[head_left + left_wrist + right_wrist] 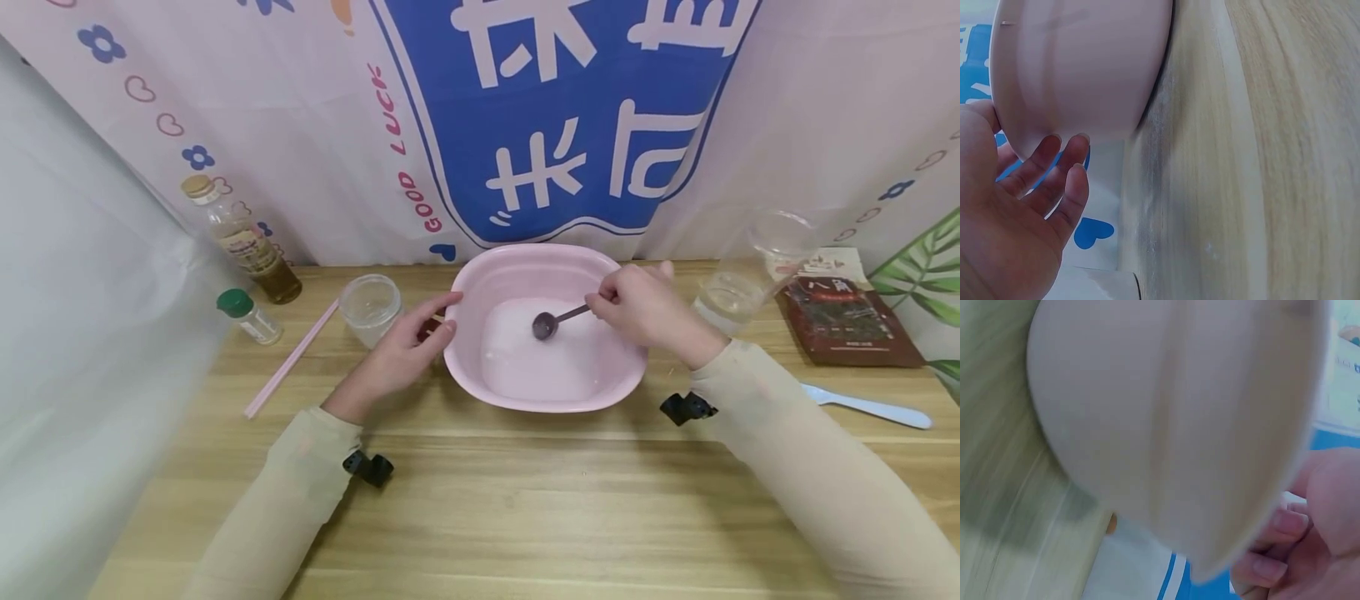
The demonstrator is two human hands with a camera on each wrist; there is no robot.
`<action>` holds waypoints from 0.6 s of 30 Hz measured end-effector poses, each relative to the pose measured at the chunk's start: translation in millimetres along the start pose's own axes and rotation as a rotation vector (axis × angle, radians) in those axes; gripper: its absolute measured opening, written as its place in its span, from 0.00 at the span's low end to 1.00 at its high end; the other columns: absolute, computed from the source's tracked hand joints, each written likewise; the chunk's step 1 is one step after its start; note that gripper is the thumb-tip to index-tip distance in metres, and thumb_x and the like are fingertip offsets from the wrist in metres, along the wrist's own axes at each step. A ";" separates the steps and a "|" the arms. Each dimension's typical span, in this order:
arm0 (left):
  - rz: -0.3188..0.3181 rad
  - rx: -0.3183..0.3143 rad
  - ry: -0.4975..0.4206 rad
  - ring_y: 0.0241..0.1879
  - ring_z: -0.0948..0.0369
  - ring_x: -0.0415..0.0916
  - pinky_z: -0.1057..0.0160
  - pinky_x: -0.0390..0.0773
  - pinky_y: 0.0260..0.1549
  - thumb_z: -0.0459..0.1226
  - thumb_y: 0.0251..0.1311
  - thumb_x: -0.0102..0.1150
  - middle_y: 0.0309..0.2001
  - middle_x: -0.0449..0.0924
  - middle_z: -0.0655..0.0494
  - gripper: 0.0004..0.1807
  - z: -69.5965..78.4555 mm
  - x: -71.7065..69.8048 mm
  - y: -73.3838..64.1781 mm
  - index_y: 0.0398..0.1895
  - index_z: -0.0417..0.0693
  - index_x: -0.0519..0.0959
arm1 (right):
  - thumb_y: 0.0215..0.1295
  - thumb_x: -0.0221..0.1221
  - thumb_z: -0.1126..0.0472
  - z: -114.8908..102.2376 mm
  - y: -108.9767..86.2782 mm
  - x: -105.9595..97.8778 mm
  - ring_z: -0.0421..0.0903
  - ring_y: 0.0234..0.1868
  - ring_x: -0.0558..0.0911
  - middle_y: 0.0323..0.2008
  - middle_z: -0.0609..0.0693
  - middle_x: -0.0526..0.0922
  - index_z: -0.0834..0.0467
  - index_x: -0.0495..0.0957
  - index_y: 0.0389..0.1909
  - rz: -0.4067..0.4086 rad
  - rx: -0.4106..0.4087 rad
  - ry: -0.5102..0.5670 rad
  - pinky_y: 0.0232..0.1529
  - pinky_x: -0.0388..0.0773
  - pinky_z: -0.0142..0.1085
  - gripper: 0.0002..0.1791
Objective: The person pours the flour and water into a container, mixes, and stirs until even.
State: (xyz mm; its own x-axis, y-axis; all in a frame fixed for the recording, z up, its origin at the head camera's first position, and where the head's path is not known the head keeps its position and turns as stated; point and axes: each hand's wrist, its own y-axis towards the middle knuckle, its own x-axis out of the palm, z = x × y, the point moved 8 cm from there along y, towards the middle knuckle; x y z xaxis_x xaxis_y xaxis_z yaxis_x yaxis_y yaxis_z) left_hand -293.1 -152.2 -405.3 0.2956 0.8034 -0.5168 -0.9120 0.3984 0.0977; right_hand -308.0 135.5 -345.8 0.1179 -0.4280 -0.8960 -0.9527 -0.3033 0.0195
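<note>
A pink plastic basin stands in the middle of the wooden table, a white layer covering its bottom. My left hand is at the basin's left side, thumb and forefinger touching the rim. In the left wrist view its other fingers bend loosely beside the outer wall. Over the basin's right side, my right hand pinches the handle of a small dark brown measuring spoon. The spoon's round bowl hangs over the white layer. In the right wrist view the basin wall hides the spoon.
Left of the basin are a clear glass jar, pink chopsticks, a green-capped shaker and an oil bottle. To the right are clear containers, a dark red spice packet and a light blue plastic utensil. A printed cloth hangs behind.
</note>
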 end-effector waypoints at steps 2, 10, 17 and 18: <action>0.001 0.001 -0.001 0.47 0.51 0.82 0.66 0.83 0.43 0.39 0.82 0.54 0.61 0.82 0.36 0.28 0.6 0.5 -0.1 0.80 0.45 0.69 | 0.78 0.61 0.57 5.0 -2.5 -4.0 0.51 0.30 0.75 0.16 0.46 0.73 0.55 0.75 0.15 0.001 -0.001 -0.002 0.52 0.53 0.50 0.25; 0.003 0.003 -0.005 0.47 0.52 0.82 0.66 0.83 0.43 0.39 0.82 0.53 0.61 0.83 0.36 0.28 0.4 0.8 -0.9 0.81 0.45 0.69 | 0.78 0.64 0.54 4.0 -6.2 -2.9 0.48 0.33 0.77 0.23 0.47 0.83 0.57 0.92 0.36 -0.021 -0.065 0.066 0.47 0.64 0.42 0.14; 0.007 0.015 -0.015 0.47 0.52 0.82 0.66 0.83 0.43 0.38 0.82 0.53 0.61 0.83 0.36 0.27 0.2 0.7 -0.9 0.80 0.44 0.69 | 0.78 0.64 0.58 -15.6 -2.9 13.0 0.48 0.34 0.82 0.28 0.49 0.88 0.59 0.92 0.41 -0.080 -0.071 0.218 0.38 0.76 0.37 0.10; 0.007 0.017 -0.017 0.47 0.52 0.82 0.66 0.83 0.43 0.38 0.82 0.53 0.61 0.83 0.35 0.27 0.3 0.8 -0.8 0.80 0.44 0.69 | 0.78 0.64 0.59 -18.6 -2.1 15.9 0.48 0.34 0.83 0.29 0.49 0.89 0.59 0.92 0.41 -0.087 -0.074 0.236 0.38 0.77 0.37 0.10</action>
State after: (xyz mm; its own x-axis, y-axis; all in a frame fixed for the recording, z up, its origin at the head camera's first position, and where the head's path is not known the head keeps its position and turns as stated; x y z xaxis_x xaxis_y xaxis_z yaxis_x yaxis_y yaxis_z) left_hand -292.1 -151.8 -405.5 0.2941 0.8134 -0.5019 -0.9090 0.4004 0.1161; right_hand -299.0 113.5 -351.9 0.2693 -0.5818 -0.7675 -0.9140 -0.4055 -0.0133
